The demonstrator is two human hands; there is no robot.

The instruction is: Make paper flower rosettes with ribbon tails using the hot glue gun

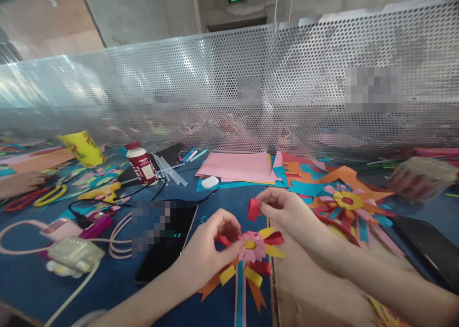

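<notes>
A paper flower (253,245) with a pink ruffled middle, a yellow centre and red, yellow and orange paper petals hangs over the table's front. Two long strips, blue and pink, trail down from it. My left hand (218,243) is closed on the flower's left side, thumb against the pink part. Above the flower, my right hand (279,205) pinches a curled red paper strip (254,209) between thumb and fingers. The strip is apart from the flower. A second finished-looking paper flower (347,200) lies to the right, beyond my right forearm.
Pink paper sheets (234,166) and a white earphone case (210,182) lie ahead. Left are a phone (175,243), cables, a red-capped bottle (141,164), a yellow glue gun (102,193) and scissors (50,196), near another person's hand (21,184). A perforated metal screen (222,92) closes off the back.
</notes>
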